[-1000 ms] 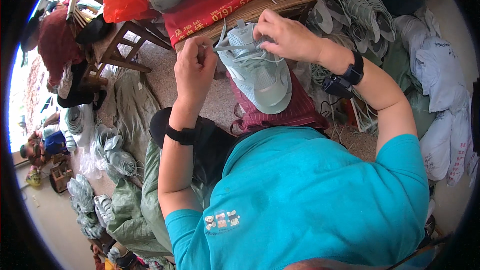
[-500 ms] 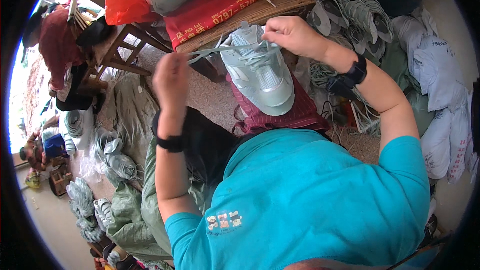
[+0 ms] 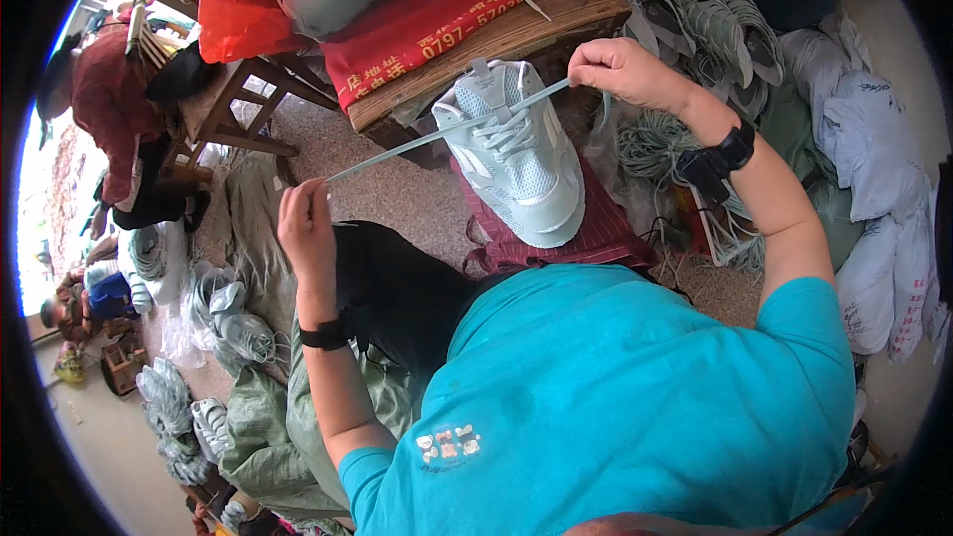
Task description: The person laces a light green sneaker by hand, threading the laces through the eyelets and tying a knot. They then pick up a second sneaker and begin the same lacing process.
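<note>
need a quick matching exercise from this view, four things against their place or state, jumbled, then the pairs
1. shoelace
2. pale sneaker
3. red cloth
4. turquoise shirt

A. lying on the wooden bench
B. bears small printed figures
C. stretched straight between left hand and right hand
D. toe overlapping the maroon striped fabric in view

Pairs: 1-C; 2-D; 3-A; 4-B

Daylight glares at far left — corners black, edges bowed.
</note>
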`<state>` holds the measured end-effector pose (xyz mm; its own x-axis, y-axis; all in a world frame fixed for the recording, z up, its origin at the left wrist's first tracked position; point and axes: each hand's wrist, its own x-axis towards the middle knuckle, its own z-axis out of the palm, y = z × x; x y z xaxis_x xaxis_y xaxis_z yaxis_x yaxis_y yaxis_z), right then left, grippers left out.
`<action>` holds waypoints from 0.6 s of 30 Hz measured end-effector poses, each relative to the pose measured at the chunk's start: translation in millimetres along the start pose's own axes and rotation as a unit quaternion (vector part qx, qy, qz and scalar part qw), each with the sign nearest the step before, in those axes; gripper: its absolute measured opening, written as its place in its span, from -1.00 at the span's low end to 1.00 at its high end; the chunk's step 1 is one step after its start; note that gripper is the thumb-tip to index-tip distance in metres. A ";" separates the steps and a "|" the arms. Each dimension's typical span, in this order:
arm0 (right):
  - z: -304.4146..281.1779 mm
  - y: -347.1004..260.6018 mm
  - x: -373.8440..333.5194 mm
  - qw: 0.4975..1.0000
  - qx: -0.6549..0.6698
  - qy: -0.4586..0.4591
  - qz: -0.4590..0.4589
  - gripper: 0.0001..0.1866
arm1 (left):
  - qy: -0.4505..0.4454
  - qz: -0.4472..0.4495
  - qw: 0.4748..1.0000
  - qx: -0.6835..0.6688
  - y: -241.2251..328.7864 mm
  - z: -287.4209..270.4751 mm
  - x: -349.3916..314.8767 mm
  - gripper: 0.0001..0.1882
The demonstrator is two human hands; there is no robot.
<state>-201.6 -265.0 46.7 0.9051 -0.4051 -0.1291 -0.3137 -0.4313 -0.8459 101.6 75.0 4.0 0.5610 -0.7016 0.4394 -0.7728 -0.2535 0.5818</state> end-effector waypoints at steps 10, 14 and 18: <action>44.2 -38.2 15.5 0.983 -0.141 -0.044 -0.111 -0.78 | -0.057 -0.036 0.995 -0.072 22.6 53.2 7.4 -0.91; 47.7 -45.5 19.2 0.963 -0.246 -0.048 -0.097 -0.81 | -0.058 -0.070 0.990 -0.106 25.7 52.5 5.5 -0.90; 52.0 -54.8 23.6 0.991 -0.054 -0.053 -0.107 -0.84 | -0.031 -0.076 0.988 -0.131 26.8 49.9 0.0 -0.90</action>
<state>-148.1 -209.0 63.2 0.9776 -0.2103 -0.0118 -0.1353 -0.5839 -0.8005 66.1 35.0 -14.6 0.6391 -0.7100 0.2958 -0.5729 -0.1828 0.7990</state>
